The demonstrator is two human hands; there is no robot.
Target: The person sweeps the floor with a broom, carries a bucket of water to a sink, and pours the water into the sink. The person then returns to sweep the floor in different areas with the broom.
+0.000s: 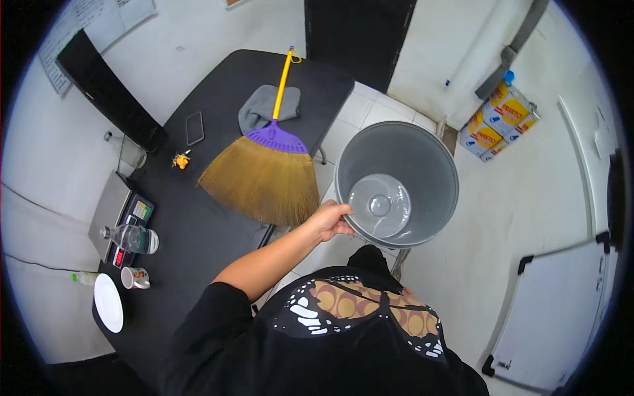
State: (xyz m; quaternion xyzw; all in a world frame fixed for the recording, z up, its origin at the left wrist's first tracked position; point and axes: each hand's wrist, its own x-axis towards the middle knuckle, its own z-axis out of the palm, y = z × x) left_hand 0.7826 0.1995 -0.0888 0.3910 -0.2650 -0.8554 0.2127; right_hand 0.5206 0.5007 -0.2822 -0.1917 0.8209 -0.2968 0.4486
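My left hand (334, 220) grips the near-left rim of a large grey bucket (432, 178), thumb over the rim and fingers curled outside. The bucket tilts so its shiny inside and round bottom show, with nothing seen in it. To the left, a broom (267, 175) with yellow handle, purple collar and brown bristles lies on the black table (198, 257). Under its handle rests a folded grey cloth (254, 111). Of my right hand, only a small skin-coloured patch may show below the bucket; its fingers cannot be made out.
A phone (195, 128), a scale (111, 214), a clear bottle (134, 238), a mug (135, 278) and a white plate (108, 303) are on the table's left. Stacked tins (508, 109) stand at the upper right; a whiteboard (551, 313) is at lower right.
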